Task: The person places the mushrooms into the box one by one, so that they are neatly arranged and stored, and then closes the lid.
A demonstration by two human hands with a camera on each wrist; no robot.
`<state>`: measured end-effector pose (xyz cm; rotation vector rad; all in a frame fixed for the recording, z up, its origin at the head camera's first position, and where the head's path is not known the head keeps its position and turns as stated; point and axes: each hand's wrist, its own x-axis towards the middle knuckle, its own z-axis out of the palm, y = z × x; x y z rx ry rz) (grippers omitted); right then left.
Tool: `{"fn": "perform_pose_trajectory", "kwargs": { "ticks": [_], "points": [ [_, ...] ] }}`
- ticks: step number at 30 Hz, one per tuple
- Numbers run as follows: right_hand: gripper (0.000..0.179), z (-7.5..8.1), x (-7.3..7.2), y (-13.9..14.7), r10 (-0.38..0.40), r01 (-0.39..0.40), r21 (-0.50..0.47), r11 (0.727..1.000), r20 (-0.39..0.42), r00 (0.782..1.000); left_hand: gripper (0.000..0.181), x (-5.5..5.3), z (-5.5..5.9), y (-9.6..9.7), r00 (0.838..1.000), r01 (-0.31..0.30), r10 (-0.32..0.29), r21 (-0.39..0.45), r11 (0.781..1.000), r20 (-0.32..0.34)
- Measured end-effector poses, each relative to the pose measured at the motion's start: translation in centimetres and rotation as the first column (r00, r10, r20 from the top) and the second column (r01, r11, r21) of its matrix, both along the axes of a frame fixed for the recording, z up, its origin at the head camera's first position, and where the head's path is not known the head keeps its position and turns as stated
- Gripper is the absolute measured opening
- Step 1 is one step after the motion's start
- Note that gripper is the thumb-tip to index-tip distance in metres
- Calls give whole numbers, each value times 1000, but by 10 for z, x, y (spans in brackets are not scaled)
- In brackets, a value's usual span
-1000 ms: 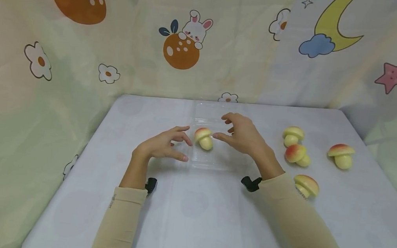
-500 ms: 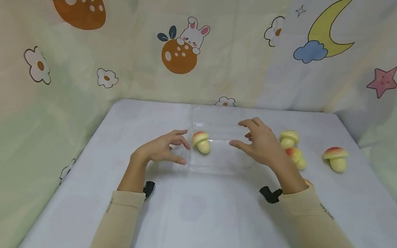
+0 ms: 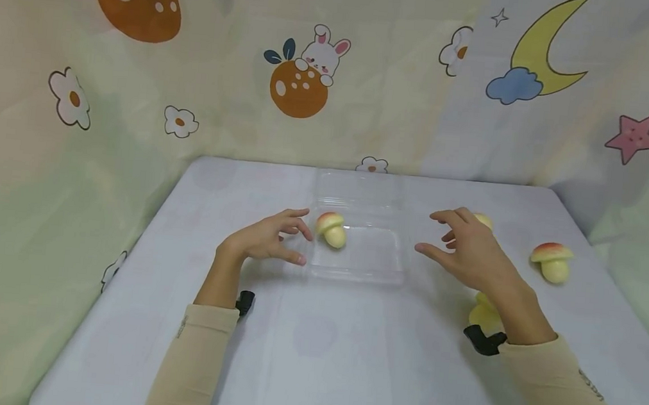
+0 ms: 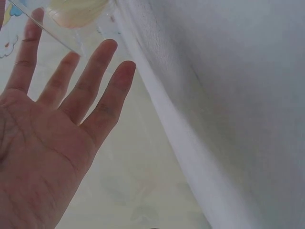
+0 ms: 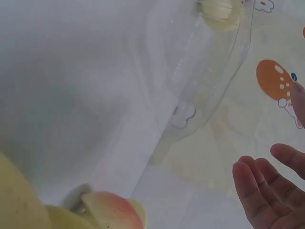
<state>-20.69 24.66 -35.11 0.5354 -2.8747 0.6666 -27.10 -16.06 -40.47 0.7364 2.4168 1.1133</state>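
A clear plastic box (image 3: 375, 252) lies with its lid (image 3: 360, 189) folded back at the far side. In its left part sits a yellow toy mushroom (image 3: 332, 230) with a red-tinged cap. My left hand (image 3: 266, 235) is at the box's left wall, fingers spread and loosely bent, fingertips right at the edge. To the right of the box my right hand (image 3: 465, 250) hovers with thumb and fingers apart, holding nothing. Behind it, partly hidden by the hand and wrist, are more toy mushrooms, one at the back (image 3: 484, 220) and one nearer the front (image 3: 484, 312).
Another toy mushroom (image 3: 552, 262) stands farther right on the white-covered table (image 3: 311, 356). A patterned cloth (image 3: 227, 59) hangs behind the table and along its sides. In the right wrist view, a red-capped mushroom (image 5: 114, 210) shows at the lower edge.
My right hand has moved right, away from the mushroom in the box, toward the mushrooms on the right. My left hand stays at the box's left side.
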Motion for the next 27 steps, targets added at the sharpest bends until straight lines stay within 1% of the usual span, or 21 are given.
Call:
{"fn": "perform_pose_trajectory", "kwargs": {
  "ticks": [6,11,18,23,27],
  "points": [
    [60,-3,7,19,-15,14,-42,999,-27,1000,58,-3,1,3,1000,-15,15,4,1000,18],
    [61,-8,12,31,-18,18,-50,999,-11,1000,58,-2,1,3,999,-22,22,12,1000,33],
    [64,-14,21,48,-57,59,-74,995,39,998,58,-2,-1,2,999,-25,24,23,999,36],
    [64,-20,28,58,-79,81,-54,995,41,996,57,-2,-1,2,999,-22,21,11,1000,32],
    [65,-26,34,68,-74,77,-43,996,60,995,56,-2,1,2,1000,-13,13,-13,1000,15]
  ]
}}
